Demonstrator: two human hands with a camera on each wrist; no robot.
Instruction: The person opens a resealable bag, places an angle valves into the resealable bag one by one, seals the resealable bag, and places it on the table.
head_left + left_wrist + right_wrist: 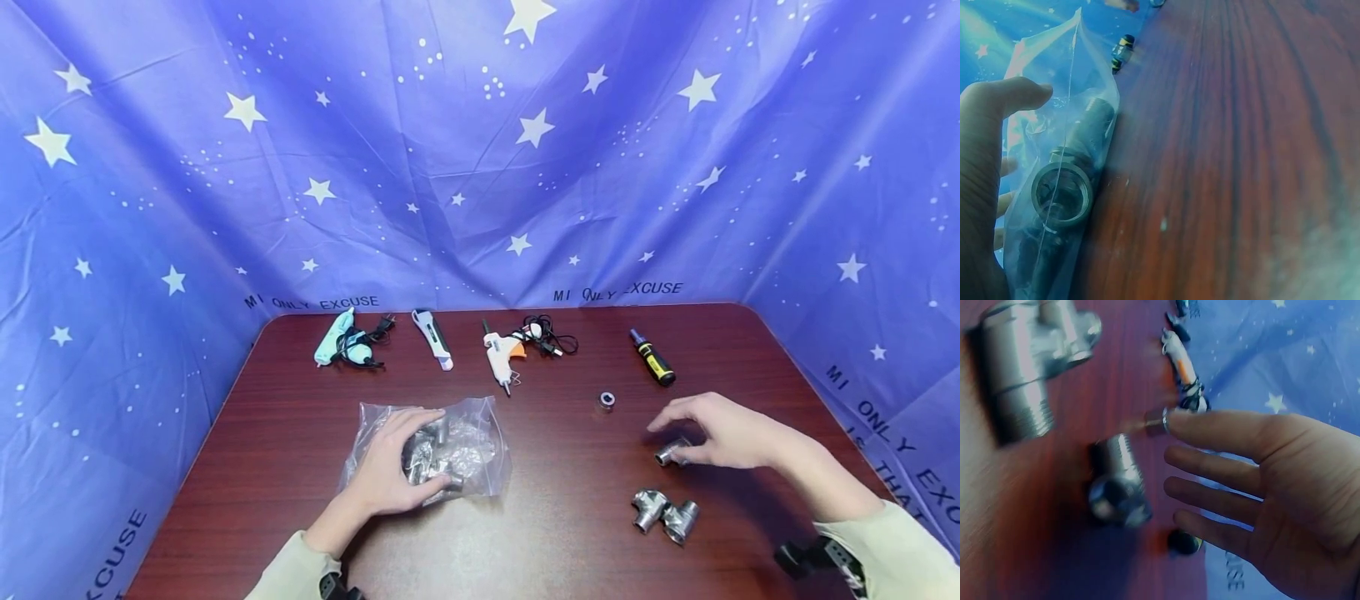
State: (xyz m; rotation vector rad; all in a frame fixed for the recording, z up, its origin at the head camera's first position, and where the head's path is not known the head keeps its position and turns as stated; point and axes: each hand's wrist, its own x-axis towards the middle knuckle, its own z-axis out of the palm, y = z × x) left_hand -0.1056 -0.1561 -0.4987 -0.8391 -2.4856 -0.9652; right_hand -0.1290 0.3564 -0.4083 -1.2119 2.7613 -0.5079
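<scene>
Dark wooden table (547, 517) walled by a blue star-printed cloth (480, 167).

Left hand (390, 471), lower centre, curls over a clear bag of metal fittings (457, 450). Right hand (720, 433), fingers extended and loose, hovers at a small metal fitting (670, 452), lower right. Two glue guns (504, 350), a screwdriver (651, 357) line the far edge.

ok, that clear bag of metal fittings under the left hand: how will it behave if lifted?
The clear bag is thin film, so it would probably sag. The metal fittings inside likely make it heavy and prone to shifting. The left hand grips through glossy plastic, so it may slip.
</scene>
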